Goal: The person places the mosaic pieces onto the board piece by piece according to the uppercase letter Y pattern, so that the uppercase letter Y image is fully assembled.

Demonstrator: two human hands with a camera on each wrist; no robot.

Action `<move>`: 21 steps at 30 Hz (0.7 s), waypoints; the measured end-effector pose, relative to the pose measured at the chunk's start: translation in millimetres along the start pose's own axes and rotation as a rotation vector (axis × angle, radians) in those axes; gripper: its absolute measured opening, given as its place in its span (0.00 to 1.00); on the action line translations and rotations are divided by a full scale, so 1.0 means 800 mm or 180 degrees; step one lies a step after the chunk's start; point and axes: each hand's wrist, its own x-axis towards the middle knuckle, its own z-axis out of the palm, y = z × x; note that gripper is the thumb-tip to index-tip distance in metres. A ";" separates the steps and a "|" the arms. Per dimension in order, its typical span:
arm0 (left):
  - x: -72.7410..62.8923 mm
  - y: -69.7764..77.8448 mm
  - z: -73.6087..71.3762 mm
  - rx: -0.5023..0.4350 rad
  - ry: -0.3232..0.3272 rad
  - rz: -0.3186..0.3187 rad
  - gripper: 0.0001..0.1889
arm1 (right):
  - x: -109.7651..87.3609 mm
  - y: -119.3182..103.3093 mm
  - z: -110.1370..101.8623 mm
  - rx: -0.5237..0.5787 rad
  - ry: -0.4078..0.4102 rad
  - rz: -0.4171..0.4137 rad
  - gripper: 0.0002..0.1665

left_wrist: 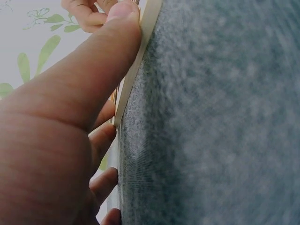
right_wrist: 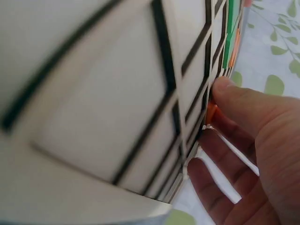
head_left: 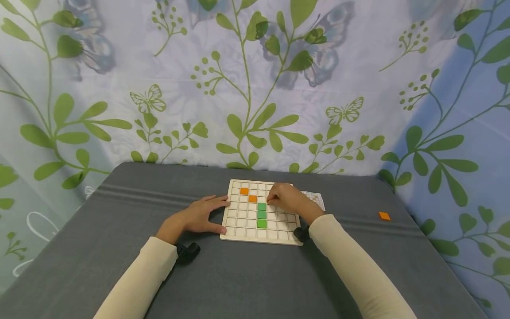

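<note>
A pale wooden grid board [head_left: 241,220] lies on the table. My left hand [head_left: 198,215] rests at its left side, fingers spread; in the left wrist view the thumb [left_wrist: 108,51] touches the board's edge. Over the upper middle of the grid, my right hand [head_left: 291,197] pinches an orange square tile [right_wrist: 212,113] between thumb and fingers, the tile mostly hidden by them. Two orange tiles [head_left: 244,191] sit diagonally in the upper left cells. A column of three green tiles [head_left: 261,215] stands below and right of these, the lowest brighter green.
Behind the right hand, a printed grid sheet [head_left: 317,199] lies partly under or beside the board. One loose orange tile [head_left: 384,215] lies far right on the grey tabletop [head_left: 247,279]. A leaf-patterned curtain [head_left: 179,110] hangs along the table's back and sides.
</note>
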 end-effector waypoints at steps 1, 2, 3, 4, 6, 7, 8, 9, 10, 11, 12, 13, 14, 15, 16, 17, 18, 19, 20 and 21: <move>0.000 0.000 -0.001 0.0008 0.0004 0.0002 0.46 | 0.000 -0.002 -0.002 0.0010 -0.0029 0.0030 0.06; 0.000 0.000 -0.001 0.0015 0.0010 -0.0001 0.46 | -0.001 -0.004 -0.005 0.0021 -0.0066 0.0057 0.08; 0.000 0.000 -0.001 0.0018 0.0014 -0.0008 0.45 | -0.002 -0.005 -0.007 0.0027 -0.0112 0.0085 0.09; 0.000 0.000 -0.002 0.0019 0.0017 -0.0014 0.45 | -0.002 -0.007 -0.009 0.0016 -0.0166 0.0090 0.10; 0.000 0.000 -0.002 0.0029 0.0006 -0.0022 0.45 | -0.006 -0.007 -0.013 0.0012 -0.0276 0.0139 0.14; 0.000 0.001 -0.002 0.0030 -0.0001 -0.0015 0.45 | -0.009 -0.005 -0.015 0.0034 -0.0320 0.0173 0.16; 0.000 0.001 -0.002 0.0025 -0.0018 -0.0015 0.45 | -0.014 -0.003 -0.018 0.0058 -0.0341 0.0207 0.19; 0.001 0.001 -0.001 0.0019 -0.0026 -0.0002 0.45 | -0.020 0.002 -0.020 0.0073 -0.0329 0.0220 0.21; 0.001 0.002 -0.001 0.0018 -0.0040 0.0003 0.45 | -0.027 0.007 -0.024 0.0085 -0.0304 0.0257 0.22; 0.002 0.002 0.000 0.0017 -0.0046 0.0013 0.45 | -0.036 0.014 -0.028 0.0087 -0.0256 0.0303 0.23; 0.002 0.002 0.002 0.0007 -0.0048 0.0014 0.45 | -0.046 0.022 -0.033 0.0102 -0.0190 0.0356 0.24; 0.003 0.002 0.003 0.0008 -0.0041 0.0017 0.45 | -0.058 0.031 -0.039 0.0098 -0.0122 0.0406 0.24; 0.002 0.001 0.003 0.0002 -0.0041 0.0003 0.45 | -0.070 0.041 -0.046 0.0041 -0.0052 0.0445 0.23; 0.002 0.001 0.004 0.0000 -0.0030 -0.0002 0.45 | -0.083 0.052 -0.053 -0.0022 0.0003 0.0502 0.22; 0.003 0.001 0.004 0.0003 -0.0023 -0.0010 0.46 | -0.097 0.064 -0.060 -0.0098 0.0038 0.0580 0.21; 0.003 0.001 0.004 0.0002 -0.0010 -0.0010 0.46 | -0.113 0.076 -0.067 -0.0187 0.0076 0.0636 0.21; 0.003 0.001 0.003 0.0002 -0.0005 -0.0011 0.46 | -0.129 0.090 -0.073 -0.0262 0.0106 0.0718 0.20; 0.003 0.001 0.003 0.0003 -0.0003 -0.0013 0.46 | -0.146 0.103 -0.080 -0.0353 0.0118 0.0818 0.20; 0.003 0.001 0.002 0.0005 0.0001 -0.0010 0.45 | -0.164 0.117 -0.085 -0.0446 0.0125 0.0931 0.20; 0.002 0.001 0.001 0.0009 0.0005 -0.0005 0.45 | -0.182 0.132 -0.090 -0.0520 0.0122 0.1032 0.20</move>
